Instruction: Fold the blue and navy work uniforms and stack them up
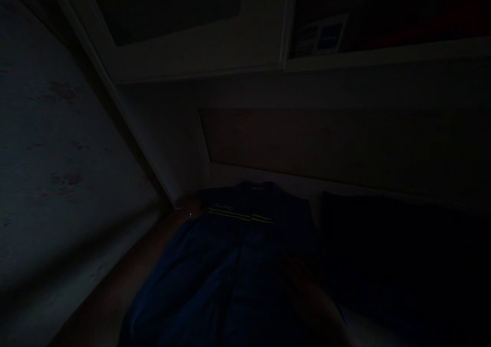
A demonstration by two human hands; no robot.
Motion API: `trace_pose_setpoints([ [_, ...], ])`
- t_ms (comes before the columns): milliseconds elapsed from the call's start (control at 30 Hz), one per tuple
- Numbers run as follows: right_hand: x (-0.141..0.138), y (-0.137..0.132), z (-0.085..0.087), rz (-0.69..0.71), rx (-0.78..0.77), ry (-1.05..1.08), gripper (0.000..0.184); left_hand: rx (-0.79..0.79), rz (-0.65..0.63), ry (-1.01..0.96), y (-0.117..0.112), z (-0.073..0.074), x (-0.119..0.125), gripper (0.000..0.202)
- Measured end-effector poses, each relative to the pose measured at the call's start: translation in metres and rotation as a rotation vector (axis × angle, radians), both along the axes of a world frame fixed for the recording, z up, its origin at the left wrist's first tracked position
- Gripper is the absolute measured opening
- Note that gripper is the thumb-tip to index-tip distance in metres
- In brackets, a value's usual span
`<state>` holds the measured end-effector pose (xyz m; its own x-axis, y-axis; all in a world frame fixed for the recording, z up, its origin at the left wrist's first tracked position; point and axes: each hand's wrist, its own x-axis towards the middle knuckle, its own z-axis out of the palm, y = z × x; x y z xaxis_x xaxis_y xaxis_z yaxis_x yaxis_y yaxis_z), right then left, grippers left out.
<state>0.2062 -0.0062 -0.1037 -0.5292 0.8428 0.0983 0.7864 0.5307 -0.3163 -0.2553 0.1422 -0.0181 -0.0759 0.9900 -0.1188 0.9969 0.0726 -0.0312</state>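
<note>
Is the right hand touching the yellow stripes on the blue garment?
Apart: the head view shows dark blue cloth between the right hand and the yellow stripes.

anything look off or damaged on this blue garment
Nothing clearly stands out: the blue garment lies spread out with the right hand over it, no spill or tear visible, though it's too dark to rule out small damage.

Patterned wall at left, pale cabinet front above, printed item behind the shelf edge

Free room above garment, beneath cupboard
</note>
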Motion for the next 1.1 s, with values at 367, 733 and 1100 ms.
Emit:
trace_pose_setpoints([
  [367,-0.002,-0.001,0.009,-0.015,-0.051,0.047,0.046,-0.062,0.028,0.119,-0.02,0.005,-0.012,0.03],
  [733,-0.002,-0.003,0.02,-0.037,-0.097,0.094,0.046,0.296,0.202,-0.114,-0.008,0.065,0.02,0.037],
  [1100,0.024,-0.043,0.054,-0.213,-0.443,0.553,0.047,0.123,-0.022,-0.687,-0.097,0.023,0.119,0.044],
])
